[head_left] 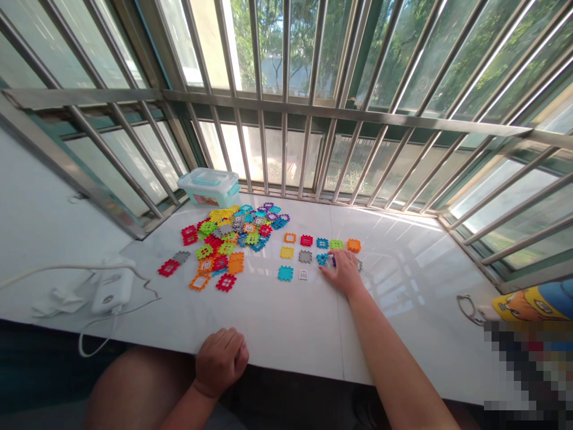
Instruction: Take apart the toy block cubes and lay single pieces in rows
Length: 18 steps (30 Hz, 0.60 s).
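My right hand [344, 272] reaches out over a white ledge [403, 286] and rests on small plastic tiles, fingers curled down on a purple piece [333, 259] beside a blue triangle tile [322, 258]. A row of tiles lies just beyond it: orange [289, 237], red [307, 240], blue [322, 243], green [336, 243], orange [353, 245]. A second row holds yellow [287, 252] and grey [305, 256] tiles, and nearer me a teal tile [285, 273] and a small white one [303, 274]. My left hand [221, 358] rests as a loose fist on the ledge's near edge.
A heap of several coloured tiles [233, 236] lies at the left. A pale lidded storage box [209, 187] stands by the window bars. A white power adapter with cables [110, 289] sits at far left. A ring-shaped item [468, 307] and a colourful book [532, 301] lie at right.
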Each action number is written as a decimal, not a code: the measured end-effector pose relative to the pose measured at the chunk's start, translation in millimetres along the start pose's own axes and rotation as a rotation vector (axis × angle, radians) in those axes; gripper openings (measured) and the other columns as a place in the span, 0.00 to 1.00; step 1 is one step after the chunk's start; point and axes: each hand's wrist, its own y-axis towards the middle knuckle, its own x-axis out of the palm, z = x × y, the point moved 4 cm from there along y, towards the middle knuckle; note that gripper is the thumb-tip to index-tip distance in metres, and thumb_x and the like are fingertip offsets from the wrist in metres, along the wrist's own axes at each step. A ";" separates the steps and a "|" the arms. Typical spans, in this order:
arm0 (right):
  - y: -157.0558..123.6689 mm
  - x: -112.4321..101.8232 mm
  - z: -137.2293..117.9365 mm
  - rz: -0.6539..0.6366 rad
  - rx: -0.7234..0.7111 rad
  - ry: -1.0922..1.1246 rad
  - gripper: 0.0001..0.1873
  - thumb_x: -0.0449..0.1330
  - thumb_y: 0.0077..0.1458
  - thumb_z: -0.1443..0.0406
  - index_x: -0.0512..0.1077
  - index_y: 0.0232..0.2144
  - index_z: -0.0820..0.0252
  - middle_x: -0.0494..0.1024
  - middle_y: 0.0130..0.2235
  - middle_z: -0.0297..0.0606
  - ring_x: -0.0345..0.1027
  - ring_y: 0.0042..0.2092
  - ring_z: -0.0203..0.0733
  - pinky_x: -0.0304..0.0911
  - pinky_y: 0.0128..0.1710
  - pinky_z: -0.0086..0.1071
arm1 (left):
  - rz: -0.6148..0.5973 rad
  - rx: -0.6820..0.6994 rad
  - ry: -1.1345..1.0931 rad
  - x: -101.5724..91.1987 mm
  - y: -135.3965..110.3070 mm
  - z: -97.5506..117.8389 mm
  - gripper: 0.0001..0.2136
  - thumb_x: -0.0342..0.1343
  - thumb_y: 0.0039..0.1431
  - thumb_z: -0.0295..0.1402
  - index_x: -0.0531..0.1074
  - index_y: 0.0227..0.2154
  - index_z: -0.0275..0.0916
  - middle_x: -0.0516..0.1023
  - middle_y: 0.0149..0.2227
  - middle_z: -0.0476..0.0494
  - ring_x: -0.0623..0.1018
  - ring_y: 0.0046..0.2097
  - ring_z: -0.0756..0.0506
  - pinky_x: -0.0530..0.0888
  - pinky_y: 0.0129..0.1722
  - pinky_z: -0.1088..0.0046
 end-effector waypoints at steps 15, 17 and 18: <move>-0.5 -11.3 -11.7 0.022 -0.092 0.053 0.09 0.58 0.63 0.67 0.76 0.43 0.50 0.81 0.50 0.38 0.68 0.58 0.50 0.52 0.65 0.45 | 0.001 -0.001 -0.005 1.2 0.4 -0.5 0.09 0.54 0.64 0.30 0.66 0.27 0.44 0.68 0.27 0.46 0.69 0.32 0.41 0.64 0.35 0.59; -1.0 -11.4 -12.6 0.025 -0.120 0.069 0.09 0.59 0.63 0.68 0.77 0.42 0.49 0.82 0.50 0.37 0.68 0.57 0.49 0.53 0.64 0.45 | 0.001 -0.001 -0.002 1.4 0.3 -0.3 0.09 0.54 0.64 0.30 0.67 0.27 0.44 0.69 0.27 0.45 0.69 0.32 0.41 0.64 0.35 0.59; -1.1 -11.3 -12.8 0.026 -0.130 0.072 0.09 0.59 0.63 0.68 0.77 0.42 0.49 0.82 0.49 0.37 0.68 0.58 0.49 0.53 0.64 0.45 | 0.002 -0.001 -0.003 1.2 0.2 -0.2 0.08 0.54 0.64 0.30 0.67 0.28 0.44 0.69 0.27 0.45 0.69 0.33 0.41 0.64 0.35 0.59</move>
